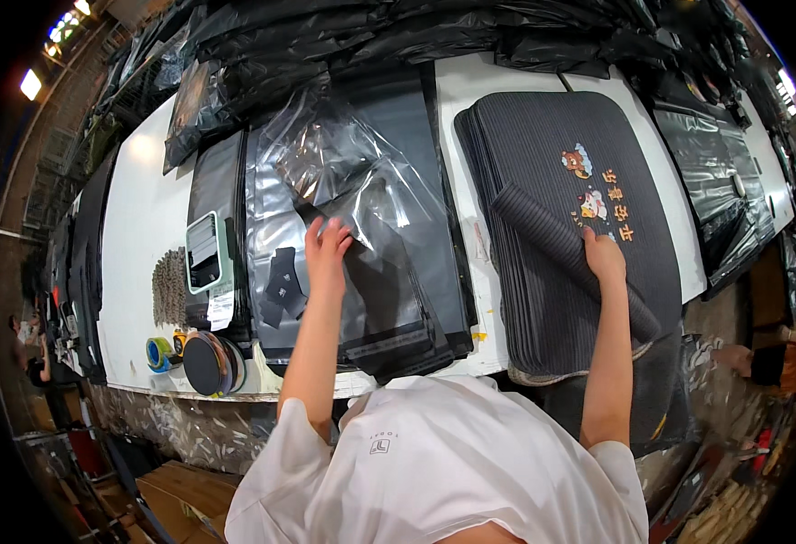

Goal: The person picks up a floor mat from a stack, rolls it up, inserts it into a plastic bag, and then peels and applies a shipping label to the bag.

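My left hand point(327, 249) lies with fingers spread on a clear plastic bag point(361, 195) that rises open above a stack of grey and black bags point(389, 308). My right hand point(603, 257) grips a rolled dark ribbed mat point(552, 240), which lies slantwise on a stack of flat dark ribbed mats point(552, 163). The top flat mat carries a small bear picture and orange signs point(597, 190).
The white table point(144, 227) holds a phone-like device point(203, 252), a bundle of brown cords point(169, 288), tape rolls point(157, 354) and dark round discs point(209, 363). Black plastic bags point(416, 36) pile along the far edge and right side point(715, 172). Cardboard lies on the floor point(180, 490).
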Tool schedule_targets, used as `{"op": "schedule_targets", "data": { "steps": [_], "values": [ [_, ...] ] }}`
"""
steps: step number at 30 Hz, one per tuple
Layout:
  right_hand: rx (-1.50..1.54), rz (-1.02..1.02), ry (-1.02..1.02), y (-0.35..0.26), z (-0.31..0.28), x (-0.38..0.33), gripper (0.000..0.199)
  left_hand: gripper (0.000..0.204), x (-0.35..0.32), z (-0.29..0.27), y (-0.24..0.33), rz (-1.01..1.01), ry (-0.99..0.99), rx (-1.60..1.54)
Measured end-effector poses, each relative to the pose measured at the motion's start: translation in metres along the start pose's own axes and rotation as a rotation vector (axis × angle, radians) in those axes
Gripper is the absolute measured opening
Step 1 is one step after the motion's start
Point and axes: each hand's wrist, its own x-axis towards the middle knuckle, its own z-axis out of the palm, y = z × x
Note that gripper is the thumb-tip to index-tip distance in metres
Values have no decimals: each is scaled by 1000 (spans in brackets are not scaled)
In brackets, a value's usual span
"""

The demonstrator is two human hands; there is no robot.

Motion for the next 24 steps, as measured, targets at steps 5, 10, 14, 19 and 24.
{"op": "schedule_targets", "data": {
  "steps": [5, 10, 14, 19, 24],
  "values": [
    [-9, 0, 30, -4, 0, -1, 65, 14, 46, 63, 42, 114, -156, 23],
    [-16, -15, 8, 1, 0, 4, 65, 17, 81, 146, 71, 352, -260, 150],
    [-36, -14, 10, 13, 9, 14, 64, 20, 89, 205, 44, 565, -461, 641],
    [-15, -19, 18, 1, 3, 3, 64, 59, 131, 206, -61, 599, -649, 1129],
    [21, 17, 11, 3, 2, 5, 63, 30, 142, 194, -52, 264, -566, 726]
  ]
}}
